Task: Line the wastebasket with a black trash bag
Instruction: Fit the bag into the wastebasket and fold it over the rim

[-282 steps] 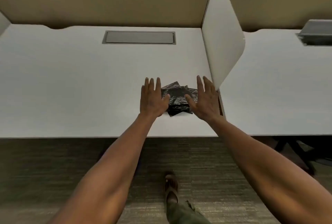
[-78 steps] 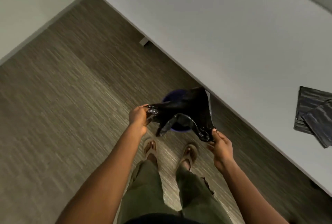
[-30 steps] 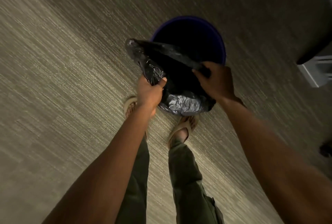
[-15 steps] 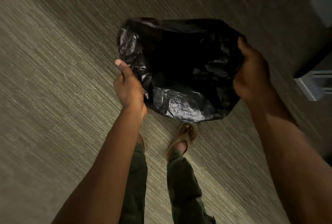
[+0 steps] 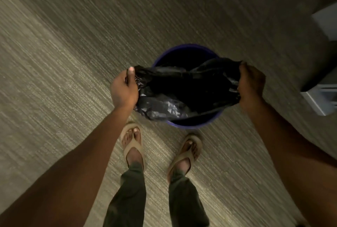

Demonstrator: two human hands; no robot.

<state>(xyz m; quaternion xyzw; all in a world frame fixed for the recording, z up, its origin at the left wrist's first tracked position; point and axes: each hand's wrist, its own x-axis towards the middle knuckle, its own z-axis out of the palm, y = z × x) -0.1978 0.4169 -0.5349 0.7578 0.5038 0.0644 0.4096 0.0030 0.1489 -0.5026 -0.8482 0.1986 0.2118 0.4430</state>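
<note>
A round purple wastebasket (image 5: 184, 47) stands on the carpet just ahead of my feet. Over its mouth hangs a crumpled black trash bag (image 5: 175, 97), stretched wide between both hands. My left hand (image 5: 124, 89) grips the bag's left edge, outside the basket's left rim. My right hand (image 5: 251, 82) grips the bag's right edge, just past the right rim. The bag's body sags over the near half of the opening and hides most of the near rim. The far part of the basket's dark inside still shows.
Grey-brown striped carpet (image 5: 63, 62) surrounds the basket. A white desk leg or base (image 5: 321, 97) sits at the right edge, close to my right hand. My two feet in tan sandals (image 5: 133, 143) stand just behind the basket.
Half a second ago the bag was held up and spread, hiding the basket. Now both hands have lowered it and pulled further apart, and the purple rim shows behind it.
</note>
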